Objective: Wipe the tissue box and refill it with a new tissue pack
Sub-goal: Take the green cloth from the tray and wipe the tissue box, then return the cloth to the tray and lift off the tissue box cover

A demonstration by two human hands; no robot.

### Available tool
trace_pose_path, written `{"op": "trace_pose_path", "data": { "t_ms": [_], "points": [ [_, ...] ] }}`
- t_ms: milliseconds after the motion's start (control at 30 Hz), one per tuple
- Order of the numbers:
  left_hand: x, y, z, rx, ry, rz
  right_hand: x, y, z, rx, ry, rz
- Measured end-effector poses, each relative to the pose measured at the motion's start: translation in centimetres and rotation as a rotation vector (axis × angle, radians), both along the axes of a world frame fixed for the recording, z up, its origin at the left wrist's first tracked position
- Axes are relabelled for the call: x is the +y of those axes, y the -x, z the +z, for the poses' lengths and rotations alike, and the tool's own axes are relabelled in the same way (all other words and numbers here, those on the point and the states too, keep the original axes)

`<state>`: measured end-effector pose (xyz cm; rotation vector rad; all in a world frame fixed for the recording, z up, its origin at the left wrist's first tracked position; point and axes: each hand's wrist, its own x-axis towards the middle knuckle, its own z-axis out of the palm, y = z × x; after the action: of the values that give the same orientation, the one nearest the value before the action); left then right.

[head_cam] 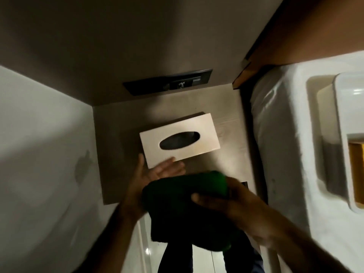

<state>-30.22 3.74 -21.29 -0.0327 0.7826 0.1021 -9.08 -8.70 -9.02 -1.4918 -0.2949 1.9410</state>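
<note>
Left hand (157,172) spread, touching box (179,139) edge; right hand (232,205) clutching green cloth (183,205). Risk: unsteadied box skids across counter (222,166) under wiping.

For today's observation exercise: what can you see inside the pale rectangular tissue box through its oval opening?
The pale rectangular tissue box shows only darkness through its oval slot; no tissue sticks out. Its lid covers the rest, so whether a pack remains inside cannot be seen.

The tissue box (179,140) looks like pale, smooth wood with a faint sheen. Under it, the small tabletop (226,154) shows matt wood grain. Nearer than the box, a dark green cloth (185,209) looks soft and thick, matt. Right of the box, white bedding (279,144) looks like smooth fabric.
</note>
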Motion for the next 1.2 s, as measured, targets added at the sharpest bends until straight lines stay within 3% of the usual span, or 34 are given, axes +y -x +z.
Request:
{"op": "trace_pose_path", "data": {
  "t_ms": [67,133,267,467,600,733,833,967,1067,1200],
  "points": [
    [-2.2,-2.7,0.9,-0.033,0.116,-0.041,-1.3,-2.9,-0.3,-0.119,0.055,-0.073],
    [-3.8,-5.7,1.8,-0.079,0.086,-0.086,-3.2,-6.2,0.0,-0.236,0.064,-0.169],
    [-5.3,-11.5,4.5,-0.052,-0.201,-0.203,-7.0,-13.1,2.2,-0.358,-0.014,-0.324],
    [-5.5,-23.7,10.8,-0.074,-0.511,-0.463,-11.2,-22.8,5.8,-0.741,-0.187,-0.357],
    [-6.3,-33.3,13.3,0.03,-0.649,-0.456,-13.0,-29.8,5.6,-0.787,-0.189,-0.588],
    [-6.3,-41.0,13.0,0.173,-0.76,-0.513,-13.1,-35.9,2.6,-0.746,-0.116,-0.657],
    [-5.9,-44.3,12.1,0.253,-0.798,-0.576,-12.0,-38.7,0.0,-0.821,-0.018,-0.606],
    [-6.1,-45.8,11.4,0.327,-0.835,-0.664,-10.3,-39.5,-1.9,-1.15,0.066,-0.337],
    [-6.5,-45.8,11.4,0.315,-0.867,-0.665,-10.0,-39.1,-2.5,-1.34,0.054,-0.144],
    [-5.8,-43.2,12.5,0.228,-0.942,-0.628,-10.5,-38.3,-2.7,-1.458,0.037,-0.116]
  ]
}}
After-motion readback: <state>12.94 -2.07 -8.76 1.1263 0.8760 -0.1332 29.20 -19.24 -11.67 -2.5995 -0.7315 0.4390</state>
